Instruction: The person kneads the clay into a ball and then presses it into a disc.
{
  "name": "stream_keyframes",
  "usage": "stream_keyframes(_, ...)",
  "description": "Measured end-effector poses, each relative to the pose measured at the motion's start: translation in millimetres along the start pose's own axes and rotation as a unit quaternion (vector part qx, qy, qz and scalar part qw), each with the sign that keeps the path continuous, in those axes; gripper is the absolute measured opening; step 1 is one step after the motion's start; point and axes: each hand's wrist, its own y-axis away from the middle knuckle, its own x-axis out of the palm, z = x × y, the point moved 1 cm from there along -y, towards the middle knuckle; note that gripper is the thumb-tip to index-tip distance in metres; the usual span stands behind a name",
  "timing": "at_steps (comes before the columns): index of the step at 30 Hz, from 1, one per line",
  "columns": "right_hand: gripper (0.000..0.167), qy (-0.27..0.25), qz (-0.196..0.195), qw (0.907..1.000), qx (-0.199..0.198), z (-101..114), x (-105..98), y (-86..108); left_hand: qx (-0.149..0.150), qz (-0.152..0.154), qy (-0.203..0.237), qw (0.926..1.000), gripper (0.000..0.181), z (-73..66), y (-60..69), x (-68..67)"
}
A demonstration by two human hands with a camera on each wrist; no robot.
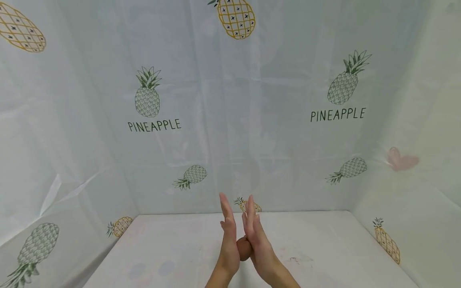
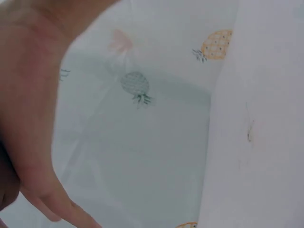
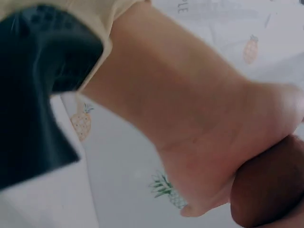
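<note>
A smooth brown ball (image 1: pixel 244 249), its material not clear, sits between the two palms above the white table. My left hand (image 1: pixel 229 238) presses it from the left, with fingers straight and pointing up. From the other side my right hand (image 1: pixel 260 245) presses with its palm, its fingers also extended upward. In the right wrist view the ball (image 3: pixel 268 187) looks slightly elongated against the heel of the hand (image 3: pixel 204 161). Only a dark sliver of the ball (image 2: pixel 6 183) shows at the edge of the left wrist view, beside the left hand (image 2: pixel 31 104).
Beneath the hands lies a white table (image 1: pixel 173 240) with faint stains (image 1: pixel 295 260). Pale curtains (image 1: pixel 252 120) printed with pineapples surround it at the back and both sides. A dark object (image 3: pixel 42 104) and a beige sleeve (image 3: pixel 111 28) appear by the right forearm.
</note>
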Motion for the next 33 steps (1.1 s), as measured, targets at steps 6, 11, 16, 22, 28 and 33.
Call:
stream_keyframes(6, 0.054, 0.005, -0.023, 0.9996, -0.012, 1, 1, 0.1, 0.004, -0.032, -0.052, 0.9981, 0.063, 12.6, -3.3, -1.0)
stream_keyframes(11, 0.054, 0.015, -0.065, 0.9959, -0.060, 7, -7, 2.4, -0.001, -0.001, -0.067, 0.9978, 0.062, 17.0, 2.6, 14.5)
stream_keyframes(16, 0.055, 0.030, -0.103, 0.9892, -0.099, 15, -15, 5.3, -0.022, 0.082, 0.005, 0.9964, 0.056, 7.6, 12.6, 27.5)
stream_keyframes(22, 0.055, 0.045, -0.159, 0.9783, -0.125, 15, -26, 3.9, -0.068, 0.104, 0.022, 0.9920, 0.052, -7.0, 20.5, 38.0)
stream_keyframes(28, 0.054, 0.045, -0.173, 0.9785, -0.103, 3, -32, -2.9, -0.067, 0.099, 0.028, 0.9924, 0.054, -16.7, 23.2, 38.2)
stream_keyframes(33, 0.054, 0.049, -0.106, 0.9926, -0.032, -6, -25, -5.1, -0.032, 0.086, 0.023, 0.9955, 0.056, -13.7, 17.5, 31.0)
